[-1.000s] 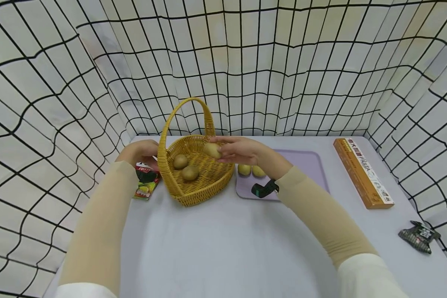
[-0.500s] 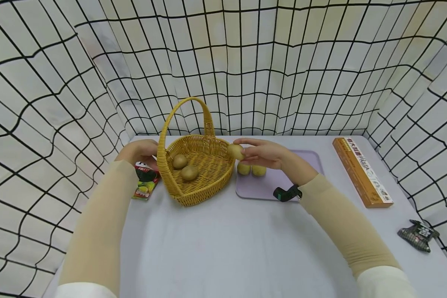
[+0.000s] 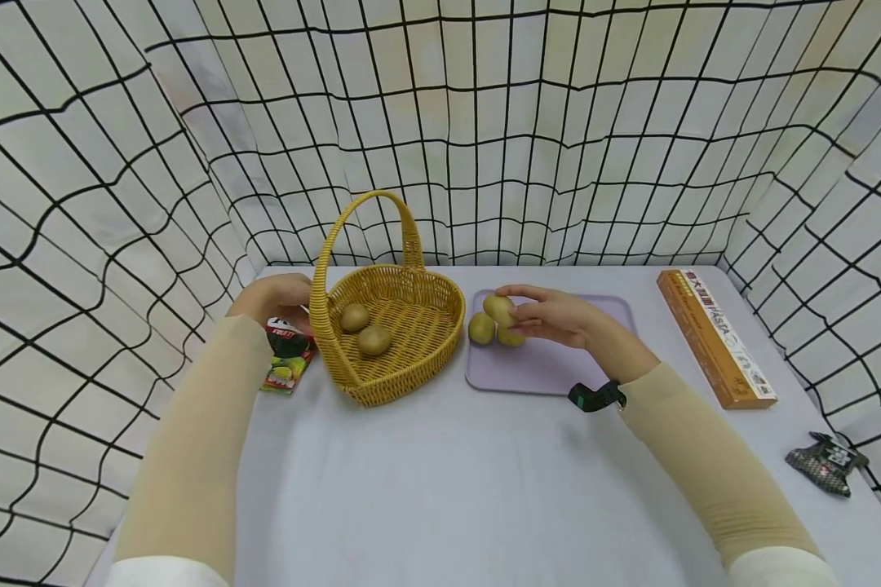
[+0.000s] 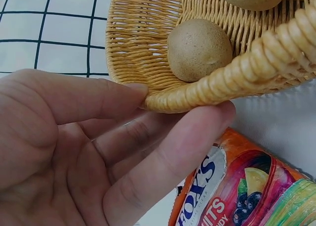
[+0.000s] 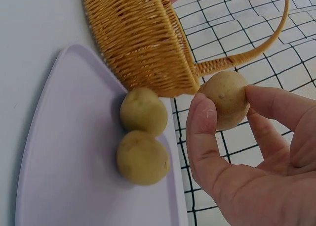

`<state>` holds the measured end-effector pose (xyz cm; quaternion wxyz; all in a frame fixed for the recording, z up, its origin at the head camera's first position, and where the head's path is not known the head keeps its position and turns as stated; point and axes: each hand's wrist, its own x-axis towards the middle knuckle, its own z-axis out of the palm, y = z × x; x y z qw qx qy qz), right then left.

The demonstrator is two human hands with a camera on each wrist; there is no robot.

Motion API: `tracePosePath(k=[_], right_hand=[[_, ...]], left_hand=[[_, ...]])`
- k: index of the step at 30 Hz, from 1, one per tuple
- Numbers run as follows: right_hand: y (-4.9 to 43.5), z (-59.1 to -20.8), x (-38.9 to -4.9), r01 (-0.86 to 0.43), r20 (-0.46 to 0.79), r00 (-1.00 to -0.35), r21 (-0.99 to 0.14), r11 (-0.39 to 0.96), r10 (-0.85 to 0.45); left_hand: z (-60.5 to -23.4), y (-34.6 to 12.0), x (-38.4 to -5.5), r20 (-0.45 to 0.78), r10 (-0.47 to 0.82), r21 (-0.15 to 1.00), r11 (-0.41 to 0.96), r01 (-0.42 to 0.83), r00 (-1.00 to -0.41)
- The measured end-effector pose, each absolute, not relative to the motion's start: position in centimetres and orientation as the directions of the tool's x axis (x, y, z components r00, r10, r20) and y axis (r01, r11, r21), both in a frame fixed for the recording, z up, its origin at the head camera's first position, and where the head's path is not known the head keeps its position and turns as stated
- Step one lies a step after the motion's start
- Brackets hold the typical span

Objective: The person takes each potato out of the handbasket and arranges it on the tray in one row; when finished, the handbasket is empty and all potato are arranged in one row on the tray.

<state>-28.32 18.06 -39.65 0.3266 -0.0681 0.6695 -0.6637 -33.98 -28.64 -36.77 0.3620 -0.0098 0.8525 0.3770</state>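
Observation:
My right hand [image 3: 554, 318] holds a tan kiwi [image 5: 226, 98] between thumb and fingers, above the lilac tray [image 3: 543, 375]. Two yellowish kiwis [image 5: 143, 158] lie side by side at the tray's left end, close to the basket. With thumb and fingers, my left hand [image 4: 94, 142] pinches the braided edge of the yellow wicker basket [image 3: 411, 371] on its left side. Inside that basket are two browner kiwis [image 3: 374, 340], lying a little apart near its left wall. In the head view the left fingertips are hidden behind the basket's edge.
A colourful candy packet [image 3: 286, 363] lies under and beside my left hand. To the right of the tray lies a long orange pasta box [image 3: 715, 338], and a small dark packet [image 3: 826, 465] is at the table's right edge. Black netting [image 3: 484, 147] surrounds the white table.
My right hand has carried the kiwi from over the basket rightward, out past the rim, to above the tray. The left hand and the basket have stayed in place.

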Motion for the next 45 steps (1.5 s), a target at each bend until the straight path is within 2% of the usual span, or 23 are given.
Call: tracePosePath(k=[13, 22, 33, 45], right_hand=[[21.0, -42.3, -27.8, 0.210, -0.287, -0.847, -0.954, 0.215, -0.448], [21.6, -44.7, -27.4, 0.050, -0.204, -0.932, -0.891, 0.452, -0.300], [21.4, -45.9, -26.5, 0.081, -0.219, -0.950, -0.862, 0.500, -0.224], [21.8, -43.4, -26.0, 0.120, -0.256, -0.943, -0.858, 0.499, -0.214]], left_hand=[[-36.2, -28.6, -34.1, -0.632, 0.247, 0.626, 0.722, -0.296, -0.734], [-36.6, -28.7, -34.1, -0.636, 0.244, 0.627, 0.717, -0.305, -0.732], [-36.7, -28.6, -34.0, -0.634, 0.248, 0.623, 0.725, -0.294, -0.732], [-36.6, -28.4, -33.9, -0.615, 0.232, 0.628, 0.722, -0.289, -0.754]])
